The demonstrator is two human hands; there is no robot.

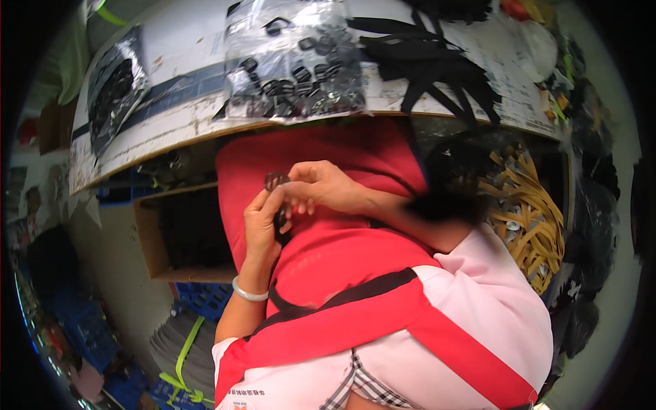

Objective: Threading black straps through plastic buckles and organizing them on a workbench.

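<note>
Over my lap, my left hand (260, 222) grips a small black slotted buckle (275, 180) between its thumb and fingers. My right hand (322, 186) meets it from the right, its thumb and forefinger pinched at the buckle's edge. A piece of black strap (279, 219) shows below the buckle beside my left palm. How far the strap runs through the buckle is hidden by my fingers. Both hands are in front of the red apron (328, 253) spread across my lap.
On the table (184, 123) ahead lie a clear bag of black buckles (294, 75), black straps (437, 65) and another plastic bag (117, 96). A cardboard box (154, 239) stands open beneath it. Tan straps (529, 212) pile up at the right; a blue crate (205, 298) sits at the left.
</note>
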